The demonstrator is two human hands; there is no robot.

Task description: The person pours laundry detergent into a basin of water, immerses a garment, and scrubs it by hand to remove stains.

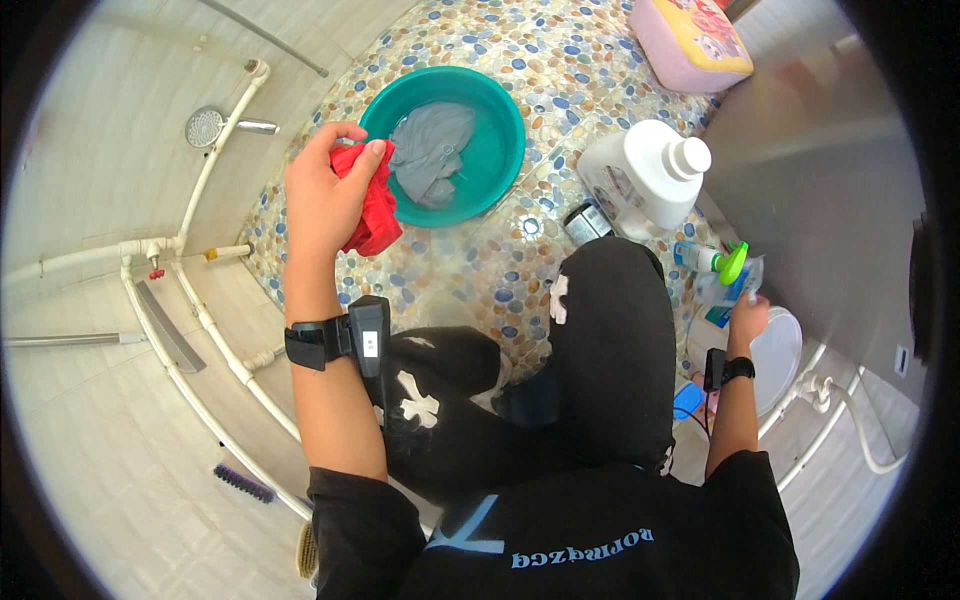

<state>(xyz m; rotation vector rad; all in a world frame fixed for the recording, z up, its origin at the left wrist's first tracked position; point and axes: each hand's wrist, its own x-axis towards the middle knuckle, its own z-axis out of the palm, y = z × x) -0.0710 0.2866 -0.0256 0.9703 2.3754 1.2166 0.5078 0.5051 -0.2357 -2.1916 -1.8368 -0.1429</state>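
My left hand (326, 191) grips a bunched red cloth (373, 217), which hangs beside the left rim of a green plastic basin (499, 161). In the basin, a grey garment (435, 146) lies in water. Off to the right, my right hand (748, 322) reaches down with its fingers closed on a clear plastic packet (739, 289) with blue print. Touching or very near that packet is a spray bottle (697, 256) with a bright green trigger head. My fingertips there are small and partly hidden.
A large white detergent bottle (645, 180) and a small dark labelled jar (587, 223) stand on the pebble-patterned floor (450, 277). A white lidded bucket (776, 360) is by my right wrist. White pipes (217, 154) line the left wall. A padded stool (694, 45) stands at the back right.
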